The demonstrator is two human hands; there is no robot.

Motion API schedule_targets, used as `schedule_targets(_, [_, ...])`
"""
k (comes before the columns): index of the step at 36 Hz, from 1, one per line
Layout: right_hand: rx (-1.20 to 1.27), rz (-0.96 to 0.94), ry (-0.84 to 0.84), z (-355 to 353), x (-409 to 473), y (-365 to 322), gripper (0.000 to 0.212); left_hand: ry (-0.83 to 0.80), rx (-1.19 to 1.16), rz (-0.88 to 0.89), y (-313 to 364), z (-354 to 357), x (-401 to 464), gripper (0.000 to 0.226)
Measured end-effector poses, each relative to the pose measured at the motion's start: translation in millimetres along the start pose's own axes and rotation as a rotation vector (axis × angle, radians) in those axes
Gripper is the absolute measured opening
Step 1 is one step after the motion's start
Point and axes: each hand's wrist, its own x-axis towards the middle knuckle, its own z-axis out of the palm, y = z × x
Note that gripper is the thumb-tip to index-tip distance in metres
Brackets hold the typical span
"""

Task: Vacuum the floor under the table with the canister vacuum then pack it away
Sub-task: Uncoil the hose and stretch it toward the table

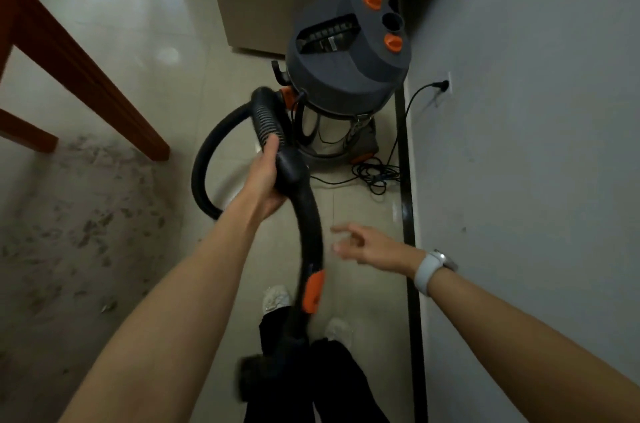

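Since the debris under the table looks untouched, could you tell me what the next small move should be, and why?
Probably bring the open right hand onto the curved handle, near its orange slider. The left hand alone holds the hose end, the nozzle hangs by the feet, and the debris lies leftward.

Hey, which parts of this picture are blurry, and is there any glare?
Head view: the right hand and the handle are motion-blurred; the canister vacuum is fairly sharp; soft glare on the floor tiles; wide-angle bending at the edges.
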Motion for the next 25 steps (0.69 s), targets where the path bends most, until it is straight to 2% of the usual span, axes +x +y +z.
schedule_targets(3, [0.006, -0.073, 0.368, -13, 12, -14, 0.058, -0.049, 0.482, 0.049, -5, -10, -13, 0.045])
schedule_targets(5, [-0.115, -0.197, 0.583, -25, 22, -24, 0.065, -0.103, 0.806, 0.084, -9, -24, -20, 0.045])
schedule_targets(8, [-0.535, -0.339, 0.634, -40, 35, -38, 0.08, -0.203, 1.116, 0.097, -4, -49, -34, 0.032])
schedule_targets(10, [-0.817, -0.39, 0.569, -46, 42, -49, 0.087, -0.285, 1.241, 0.095, 0, -65, -46, 0.031])
schedule_targets(12, [-1.032, -0.436, 0.424, -49, 47, -62, 0.089, -0.375, 1.376, 0.081, -1, -79, -59, 0.036])
schedule_targets(15, [-1.436, -0.437, 0.037, -46, 58, -74, 0.085, -0.468, 1.54, 0.009, -7, -100, -69, 0.035])
schedule_targets(17, [-1.596, -0.396, -0.227, -38, 62, -73, 0.077, -0.523, 1.628, -0.034, -10, -111, -72, 0.03])
schedule_targets(20, [-1.461, -0.239, -0.404, -21, 61, -59, 0.081, -0.605, 1.766, -0.072, -10, -121, -76, 0.037])
schedule_targets(23, [-1.142, -0.154, -0.435, 10, 60, -38, 0.087, -0.647, 1.906, -0.074, -8, -120, -77, 0.044])
schedule_targets(25, [-0.899, -0.131, -0.454, 38, 60, -24, 0.083, -0.655, 1.992, -0.063, -2, -116, -75, 0.045])
